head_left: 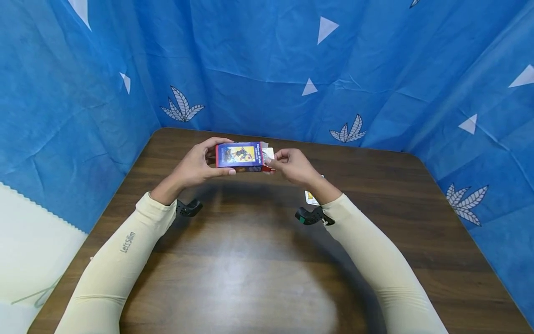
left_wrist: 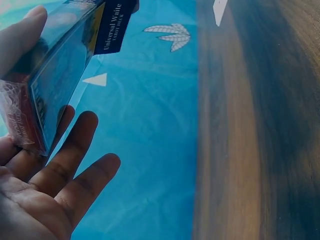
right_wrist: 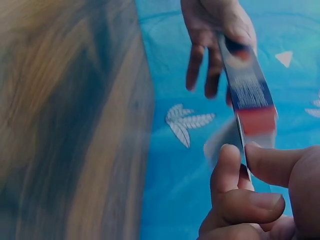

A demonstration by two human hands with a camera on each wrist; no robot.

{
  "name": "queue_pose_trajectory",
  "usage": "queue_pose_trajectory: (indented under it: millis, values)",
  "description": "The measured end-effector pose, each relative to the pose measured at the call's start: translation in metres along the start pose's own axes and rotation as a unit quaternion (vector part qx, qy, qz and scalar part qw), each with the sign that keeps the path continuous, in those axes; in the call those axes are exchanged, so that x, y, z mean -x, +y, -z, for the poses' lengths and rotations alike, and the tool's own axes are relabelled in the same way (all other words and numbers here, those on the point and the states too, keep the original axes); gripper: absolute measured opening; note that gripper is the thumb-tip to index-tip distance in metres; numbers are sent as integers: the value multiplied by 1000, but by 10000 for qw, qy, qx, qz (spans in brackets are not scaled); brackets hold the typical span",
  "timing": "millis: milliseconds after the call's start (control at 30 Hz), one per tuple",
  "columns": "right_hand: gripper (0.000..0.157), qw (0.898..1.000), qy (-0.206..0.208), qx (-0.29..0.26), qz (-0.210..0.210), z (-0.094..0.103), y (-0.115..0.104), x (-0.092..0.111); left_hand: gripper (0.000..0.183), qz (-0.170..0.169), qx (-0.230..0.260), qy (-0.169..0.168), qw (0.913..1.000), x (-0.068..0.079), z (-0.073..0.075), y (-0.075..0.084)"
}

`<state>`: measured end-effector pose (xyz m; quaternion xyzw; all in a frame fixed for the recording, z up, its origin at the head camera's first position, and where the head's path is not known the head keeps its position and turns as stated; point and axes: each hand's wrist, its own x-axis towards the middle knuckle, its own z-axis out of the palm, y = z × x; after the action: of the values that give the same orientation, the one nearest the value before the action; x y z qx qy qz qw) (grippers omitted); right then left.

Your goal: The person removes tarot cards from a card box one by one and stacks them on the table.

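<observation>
My left hand (head_left: 193,163) grips a blue tarot deck box (head_left: 238,155) above the far part of the table, thumb along the near side and fingers at the far side. In the left wrist view the box (left_wrist: 60,65) shows "Universal Waite Tarot Deck" lettering and clear wrap at one end. The box's right end is open, with a red flap (right_wrist: 256,121) standing out. There my right hand (head_left: 297,168) pinches a card (head_left: 268,152) that sticks partly out of the box. How many cards it pinches, I cannot tell.
A yellow-and-white card (head_left: 310,198) lies on the brown wooden table (head_left: 233,260), partly hidden by the right wrist. Blue curtain (head_left: 267,60) with white triangles and leaves hangs along the table's back and sides. Black wrist cameras (head_left: 188,208) sit under both wrists.
</observation>
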<state>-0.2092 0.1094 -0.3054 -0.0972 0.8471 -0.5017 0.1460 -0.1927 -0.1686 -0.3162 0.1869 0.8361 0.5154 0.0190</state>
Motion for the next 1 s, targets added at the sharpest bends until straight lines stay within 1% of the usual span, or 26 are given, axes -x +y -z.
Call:
queue_pose_trajectory:
  millis: [133,233,300,367,433,600,700,767,867,933,1000]
  values:
    - [26,9997,112,-179,-84,14,7,4,76,-30,-7,24,10000,-2,-1,1]
    - [28,9999,131,-20,-67,20,12,7,77,-3,-73,-11,10000,-2,-2,0]
    - [29,9995,271,179,54,23,14,8,77,28,-75,-16,10000,-2,-3,-2]
    - [30,9970,615,410,207,26,15,10,77,46,-41,14,10000,-1,-2,-3]
    - [30,9920,1034,604,405,30,17,11,77,58,8,53,10000,0,-2,-3]
    - [33,9716,2023,868,868,44,28,10,76,39,21,53,10000,1,-1,-3]
    - [32,9610,2486,781,926,57,38,9,77,38,15,42,10000,1,-1,-2]
    - [30,9598,2595,625,864,67,46,7,77,42,26,52,10000,0,0,-1]
    - [30,9661,2466,553,521,81,61,3,76,40,32,45,10000,0,1,0]
    - [30,9703,2299,734,178,88,71,1,76,42,50,4,10000,-1,1,0]
    - [30,9710,2173,976,-216,92,82,0,76,55,49,-45,10000,-2,1,1]
